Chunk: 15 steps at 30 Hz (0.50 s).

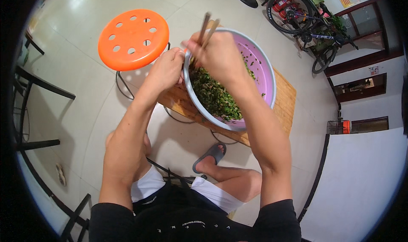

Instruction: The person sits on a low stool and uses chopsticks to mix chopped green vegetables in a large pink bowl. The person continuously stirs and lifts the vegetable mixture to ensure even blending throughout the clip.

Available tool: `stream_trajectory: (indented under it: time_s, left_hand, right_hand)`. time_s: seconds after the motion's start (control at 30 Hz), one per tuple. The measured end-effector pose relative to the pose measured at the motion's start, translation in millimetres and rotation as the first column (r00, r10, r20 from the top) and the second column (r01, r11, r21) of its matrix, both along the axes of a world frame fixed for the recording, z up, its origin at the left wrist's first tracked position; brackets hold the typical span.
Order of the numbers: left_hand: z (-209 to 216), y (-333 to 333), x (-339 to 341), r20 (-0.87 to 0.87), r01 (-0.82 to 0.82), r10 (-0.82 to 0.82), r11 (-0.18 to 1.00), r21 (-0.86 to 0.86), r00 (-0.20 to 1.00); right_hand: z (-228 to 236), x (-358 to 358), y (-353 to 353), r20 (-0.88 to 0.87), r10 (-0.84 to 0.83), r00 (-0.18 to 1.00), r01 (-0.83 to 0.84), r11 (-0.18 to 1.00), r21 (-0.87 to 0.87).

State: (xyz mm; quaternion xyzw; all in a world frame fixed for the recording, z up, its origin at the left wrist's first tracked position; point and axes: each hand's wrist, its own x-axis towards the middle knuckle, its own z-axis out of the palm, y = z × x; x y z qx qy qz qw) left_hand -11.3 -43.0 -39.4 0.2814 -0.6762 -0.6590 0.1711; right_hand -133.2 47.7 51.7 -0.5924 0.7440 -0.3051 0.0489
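Observation:
A large basin (pixel 266 74), purple inside with a pale grey rim, holds a chopped green and brown mixture (pixel 216 95). It rests on a wooden board (pixel 284 102). My left hand (pixel 167 68) is closed on the basin's left rim. Above the basin's far left part, my right hand (pixel 221 51) grips a pair of brown chopsticks (pixel 205 29), blurred by motion. Their upper ends stick up past my fist, and their lower ends are mostly hidden behind my hand.
An orange round stool (pixel 134 39) with holes in its seat stands left of the basin. Black chair legs (pixel 44 84) reach in at the far left. A bicycle (pixel 297 19) is parked at the far right. My slippered foot (pixel 210 158) is below the board.

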Motion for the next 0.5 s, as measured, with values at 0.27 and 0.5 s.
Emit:
stream_trajectory:
  time_s: [0.27,0.5]
  left_hand:
    - [9.8,3.2,3.4,-0.009,-0.004,0.005,0.998,0.063,1.0]
    - [8.5,2.1,4.4,-0.003,-0.016,0.016,0.996,0.091,1.0]
  right_hand:
    - [40.6,-49.8,29.2,0.118,-0.318,0.941,0.322,0.947,-0.017]
    - [47.2,0.8,18.8,0.354,0.041,0.934,-0.119,0.973,0.199]
